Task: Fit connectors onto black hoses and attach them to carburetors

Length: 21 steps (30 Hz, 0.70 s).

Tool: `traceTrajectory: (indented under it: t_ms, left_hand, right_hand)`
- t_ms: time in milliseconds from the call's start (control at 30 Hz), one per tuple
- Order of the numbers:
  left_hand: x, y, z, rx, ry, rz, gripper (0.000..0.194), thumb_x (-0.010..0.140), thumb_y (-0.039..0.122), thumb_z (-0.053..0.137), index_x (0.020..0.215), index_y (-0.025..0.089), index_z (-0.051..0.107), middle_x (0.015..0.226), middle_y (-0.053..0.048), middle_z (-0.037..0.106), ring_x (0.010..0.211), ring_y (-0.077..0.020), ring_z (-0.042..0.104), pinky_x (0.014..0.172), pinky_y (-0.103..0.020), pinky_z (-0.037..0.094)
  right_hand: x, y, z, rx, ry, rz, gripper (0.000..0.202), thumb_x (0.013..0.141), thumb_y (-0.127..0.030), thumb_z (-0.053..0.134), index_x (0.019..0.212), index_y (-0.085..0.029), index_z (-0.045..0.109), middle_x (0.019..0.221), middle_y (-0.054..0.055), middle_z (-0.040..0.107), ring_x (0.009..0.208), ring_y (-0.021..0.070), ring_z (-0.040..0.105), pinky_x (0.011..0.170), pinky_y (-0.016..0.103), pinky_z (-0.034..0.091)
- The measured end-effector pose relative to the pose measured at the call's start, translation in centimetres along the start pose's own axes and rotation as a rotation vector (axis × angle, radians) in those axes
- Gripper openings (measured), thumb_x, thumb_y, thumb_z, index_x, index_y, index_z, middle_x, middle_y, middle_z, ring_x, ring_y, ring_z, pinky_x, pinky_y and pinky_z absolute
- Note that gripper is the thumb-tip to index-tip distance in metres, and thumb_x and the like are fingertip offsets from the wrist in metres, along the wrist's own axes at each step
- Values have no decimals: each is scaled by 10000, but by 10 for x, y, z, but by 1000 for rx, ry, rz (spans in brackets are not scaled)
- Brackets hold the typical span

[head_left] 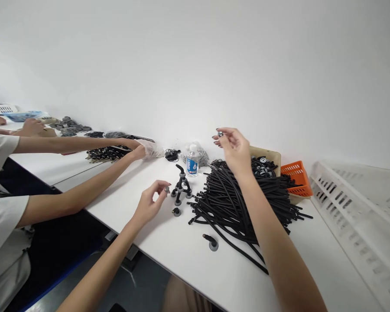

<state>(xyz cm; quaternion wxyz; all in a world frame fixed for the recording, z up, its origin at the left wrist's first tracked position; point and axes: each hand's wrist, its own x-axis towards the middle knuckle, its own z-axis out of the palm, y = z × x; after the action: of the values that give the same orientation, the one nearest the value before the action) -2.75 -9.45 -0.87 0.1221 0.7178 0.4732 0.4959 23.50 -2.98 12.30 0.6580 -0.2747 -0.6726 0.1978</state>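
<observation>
My left hand (150, 201) pinches a small grey part (167, 189) between thumb and fingertips, above the table. Higher up and to the right, my right hand (235, 147) is closed on a small shiny metal-looking part (220, 134); its exact kind is too small to make out. Just right of my left hand stands a little assembly of black bent tubes on grey round feet (180, 188). A single short black tube piece with a grey base (177, 211) sits in front of it, and another such piece (213, 245) lies nearer me. Under my right forearm spreads a pile of black tubes (234, 199).
A water bottle (192, 161) stands behind the assembly. Behind the tubes are a beige bin (274, 157) and an orange basket (301, 175); a white crate (354, 195) is at right. On the left, a co-worker's arms (81, 190) reach into a clear plastic bag (151, 148).
</observation>
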Motion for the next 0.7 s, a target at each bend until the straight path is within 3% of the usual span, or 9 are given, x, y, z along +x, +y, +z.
traceTrajectory:
  t_ms: [133,267,367,500,600,700]
  left_hand:
    - [-29,13,-3,153,-263,82,270,910,376,569,1130,221,583,963,-50,662,835,-178,624,779,-310,510]
    - [-40,18,1,229,-363,92,241,914,390,565,1089,235,624,984,-49,668,850,-180,635,813,-321,521]
    - [-39,16,4,228,-336,85,225,952,354,490,1053,233,651,970,-55,687,829,-180,652,786,-313,530]
    - [-36,21,4,183,-229,158,172,925,315,544,1004,232,672,891,-56,702,784,-192,658,737,-315,534]
    - [-28,43,2,100,-89,204,149,910,279,577,1016,227,668,845,-55,690,753,-188,640,698,-307,527]
    - [-11,79,5,10,7,279,125,905,247,594,999,213,669,826,-57,675,718,-169,604,681,-298,507]
  right_hand:
    - [3,-35,-31,-41,67,-118,174,938,-345,558,1022,-223,649,884,23,702,835,144,697,778,306,580]
    - [-2,-61,-55,-85,91,-180,182,954,-354,547,1014,-220,654,847,13,699,784,132,691,764,300,582]
    - [-8,-76,-65,-119,96,-191,200,961,-370,534,1021,-221,654,846,16,695,814,141,692,773,310,582]
    - [-15,-92,-72,-181,56,-172,213,973,-382,499,1034,-249,654,866,20,681,877,158,693,787,329,575]
    - [-18,-100,-73,-186,12,-128,197,964,-368,510,1020,-251,658,869,18,677,867,158,693,785,332,572]
    - [-22,-104,-73,-164,-108,-75,179,944,-335,538,1026,-239,665,909,23,685,884,161,690,800,323,562]
